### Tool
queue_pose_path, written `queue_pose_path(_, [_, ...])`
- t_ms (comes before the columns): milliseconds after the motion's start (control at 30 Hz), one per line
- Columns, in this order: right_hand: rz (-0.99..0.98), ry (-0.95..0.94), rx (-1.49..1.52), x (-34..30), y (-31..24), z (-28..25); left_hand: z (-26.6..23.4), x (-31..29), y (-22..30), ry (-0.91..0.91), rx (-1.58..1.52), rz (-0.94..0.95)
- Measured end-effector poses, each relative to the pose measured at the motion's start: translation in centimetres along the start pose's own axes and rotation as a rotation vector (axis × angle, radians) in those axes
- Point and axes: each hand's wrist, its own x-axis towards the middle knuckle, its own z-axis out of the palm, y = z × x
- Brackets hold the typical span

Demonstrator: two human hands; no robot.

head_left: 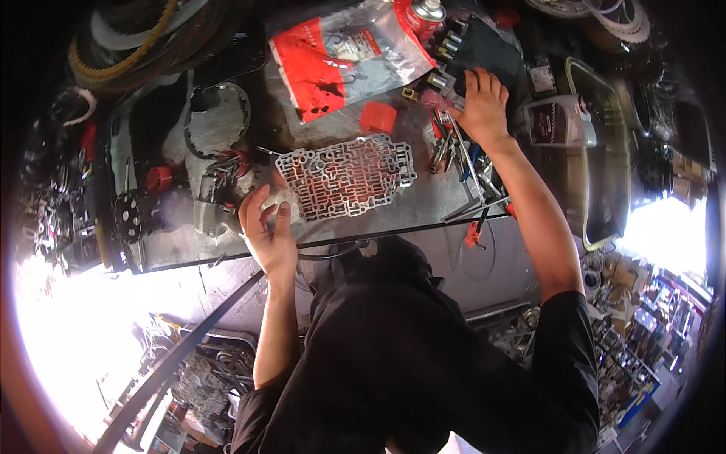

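A metal valve body plate [348, 178], cut through with winding channels, lies flat on the workbench [423, 208] in front of me. Just off its lower left corner is my left hand [271, 240], thumb and fingers apart and loosely bent, with nothing visible in it. My right hand [484, 110] reaches forward to the right, fingers spread at the near edge of a dark block [488, 53] with a row of small metal cylinders. Whether its fingertips touch the block I cannot tell. Below that hand, screwdrivers and other hand tools [457, 155] lie in a loose pile.
A red-and-clear plastic bag [306, 76] lies behind the plate, near a red cap [377, 118] and a spray can [426, 15]. At right, a silver bottle [560, 121] rests by a large metal pan [605, 181]. Ring-shaped parts [125, 64] crowd the far left.
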Motion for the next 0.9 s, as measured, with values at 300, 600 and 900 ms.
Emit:
queue_pose_path(300, [-0.142, -0.307, -0.165, 4.3, -2.7, 1.5, 0.1, -3.5, 2.0, 0.133, 0.057, 0.095])
queue_pose_path(600, [-0.015, -0.527, -0.239, 7.2, -3.1, 1.3, -0.2, -8.8, 2.0, 0.107, 0.025, -0.022])
queue_pose_path(900, [0.010, -0.593, -0.231, 7.7, -4.0, -0.6, -1.2, -11.0, 1.0, 0.197, -0.055, -0.029])
